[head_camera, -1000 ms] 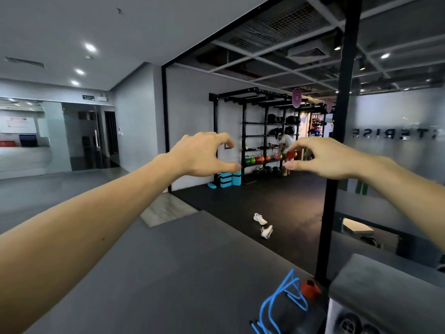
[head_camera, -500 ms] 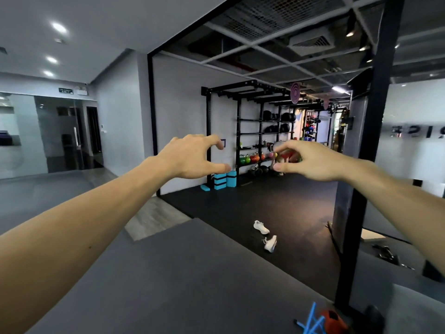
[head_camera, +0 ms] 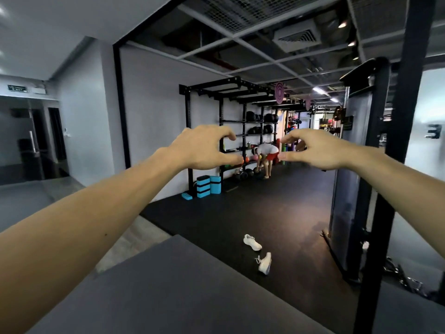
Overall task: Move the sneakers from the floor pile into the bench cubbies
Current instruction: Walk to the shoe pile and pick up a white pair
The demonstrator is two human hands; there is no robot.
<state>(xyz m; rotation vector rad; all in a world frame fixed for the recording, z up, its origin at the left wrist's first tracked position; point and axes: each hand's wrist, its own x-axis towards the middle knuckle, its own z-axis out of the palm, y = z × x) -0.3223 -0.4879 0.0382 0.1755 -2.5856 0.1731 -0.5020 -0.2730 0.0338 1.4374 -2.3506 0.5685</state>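
Well, both hands, left (head_camera: pixel 202 148) and right (head_camera: pixel 320 150), hover curled and empty; 2 sneakers (head_camera: pixel 258 255) lie apart on the floor (head_camera: pixel 240 213), far off. Grabbing 1 could strand its mate.

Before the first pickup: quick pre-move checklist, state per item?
1. Both hands free: ok. Left hand and right hand are raised with curled fingers, holding nothing.
2. Sneakers located: ok. Far sneaker and near sneaker lie on the black floor mat.
3. Sneakers within reach: not ok, both lie well ahead of the hands.
4. Near sneaker upright: not ok, it lies tipped on its side.
5. Bench cubbies in view: cannot tell.
6. Path clear: cannot tell; a black post stands to the right.
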